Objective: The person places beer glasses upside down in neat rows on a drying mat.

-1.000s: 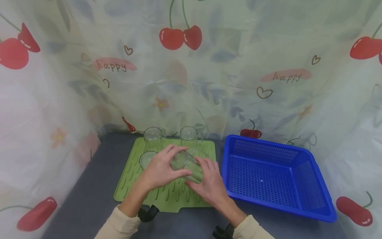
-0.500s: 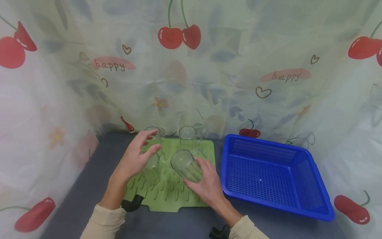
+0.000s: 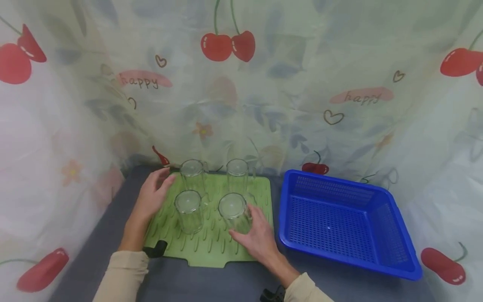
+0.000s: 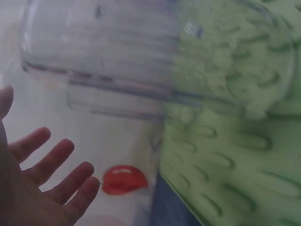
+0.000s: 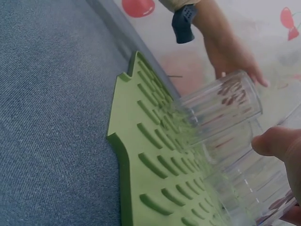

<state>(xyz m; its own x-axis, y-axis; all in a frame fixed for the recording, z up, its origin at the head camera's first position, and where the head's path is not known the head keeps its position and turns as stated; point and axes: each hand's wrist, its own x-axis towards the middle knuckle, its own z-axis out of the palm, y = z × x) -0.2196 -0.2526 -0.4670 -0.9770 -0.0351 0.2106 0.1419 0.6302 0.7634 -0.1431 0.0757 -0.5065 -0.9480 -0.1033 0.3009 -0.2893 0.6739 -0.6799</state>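
Observation:
My right hand (image 3: 260, 235) holds a clear glass mug (image 3: 233, 209) by its side, thumb in front and fingers behind, at the front right of a green drying mat (image 3: 211, 256). In the right wrist view the thumb (image 5: 277, 143) lies along that mug's side. My left hand (image 3: 151, 195) holds nothing and hovers over the mat's left edge, fingers spread in the left wrist view. Just right of it, a second glass mug (image 3: 190, 212) stands bottom up. Two more glass mugs, one at the back left (image 3: 193, 174) and one at the back right (image 3: 237, 174), stand behind.
A blue plastic basket (image 3: 339, 260) with perforated walls stands right of the mat. Grey cloth (image 3: 173, 281) covers the table. A cherry-print curtain (image 3: 279, 126) hangs behind and along both sides.
My left hand has let go of the mug and moved left to the mat's edge. The mug in my right hand has tipped from slanted to nearly upright, lower over the mat.

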